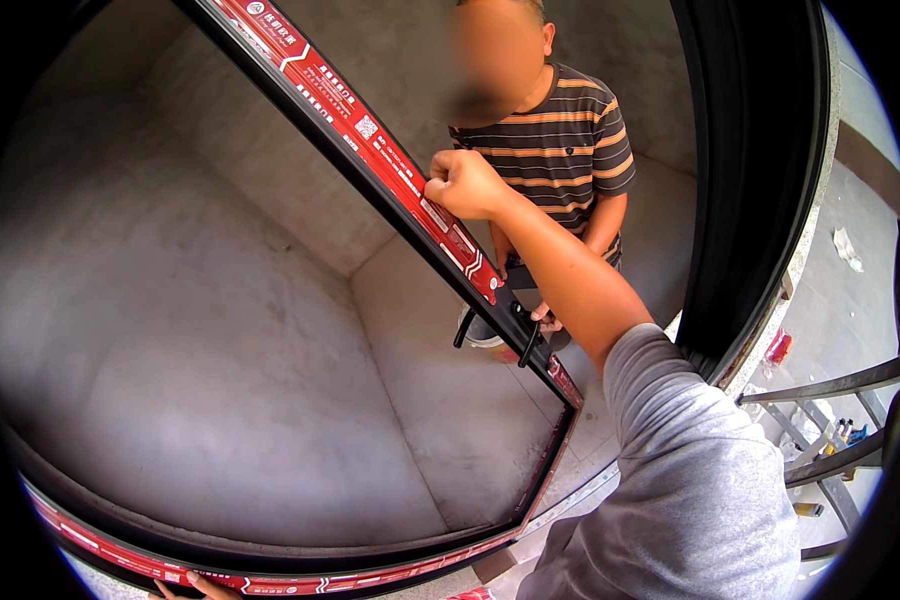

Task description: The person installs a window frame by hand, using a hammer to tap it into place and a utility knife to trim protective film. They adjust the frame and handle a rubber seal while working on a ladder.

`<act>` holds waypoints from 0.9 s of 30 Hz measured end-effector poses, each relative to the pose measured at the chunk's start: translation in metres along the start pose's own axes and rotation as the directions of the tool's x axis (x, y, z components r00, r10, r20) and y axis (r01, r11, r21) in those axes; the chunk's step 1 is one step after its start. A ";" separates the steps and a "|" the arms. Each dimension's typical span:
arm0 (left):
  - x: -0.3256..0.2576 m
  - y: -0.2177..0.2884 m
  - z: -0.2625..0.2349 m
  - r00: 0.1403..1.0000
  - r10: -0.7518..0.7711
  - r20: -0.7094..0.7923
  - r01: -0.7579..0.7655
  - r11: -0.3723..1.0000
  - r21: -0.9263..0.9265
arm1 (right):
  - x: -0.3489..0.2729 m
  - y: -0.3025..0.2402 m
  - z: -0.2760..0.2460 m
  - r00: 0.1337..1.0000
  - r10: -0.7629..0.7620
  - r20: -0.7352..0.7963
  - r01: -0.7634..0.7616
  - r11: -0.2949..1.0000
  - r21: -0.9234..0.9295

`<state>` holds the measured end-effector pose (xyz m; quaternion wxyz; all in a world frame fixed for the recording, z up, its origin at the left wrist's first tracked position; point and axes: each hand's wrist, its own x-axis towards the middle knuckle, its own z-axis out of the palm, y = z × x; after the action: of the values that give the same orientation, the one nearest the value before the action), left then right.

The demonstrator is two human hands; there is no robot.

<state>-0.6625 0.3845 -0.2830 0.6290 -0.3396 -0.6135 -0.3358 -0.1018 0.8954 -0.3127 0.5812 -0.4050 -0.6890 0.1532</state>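
A black window sash (525,520) with red protective film crosses the view. Its long upright (370,150) slants from the upper left to the middle right. My right hand (462,184) is closed at the upright's far edge, its arm stretched across from the lower right in a grey sleeve. Low at the left, my left hand (208,587) shows only a few fingers, spread against the film on the sash's lower rail (320,582); the rest is cut off. Two black handles (530,343) stick out near the upright's lower end.
Behind the sash stands a person in a striped shirt (570,150), with one hand (545,318) by the handles. A light bucket (485,332) sits behind the upright. At the right are a thick black frame (760,200), a metal ladder (830,390) and litter (847,249) on the floor.
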 end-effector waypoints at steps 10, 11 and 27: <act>0.003 0.003 0.016 1.000 0.025 -0.015 -0.026 0.998 -0.053 | 0.004 0.014 -0.010 0.981 0.124 0.148 -0.170 0.919 0.356; 0.004 0.001 0.018 0.999 0.041 -0.027 -0.042 0.998 -0.053 | 0.004 0.017 -0.006 0.986 0.129 0.110 -0.162 0.905 0.394; -0.001 0.001 0.020 1.000 0.019 -0.005 -0.020 0.999 -0.046 | -0.022 0.016 0.033 0.937 0.249 -0.247 -0.143 0.914 0.379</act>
<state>-0.6728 0.4021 -0.2839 0.6257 -0.3592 -0.6006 -0.3447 -0.1266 0.8979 -0.3476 0.7208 -0.3790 -0.5126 0.2721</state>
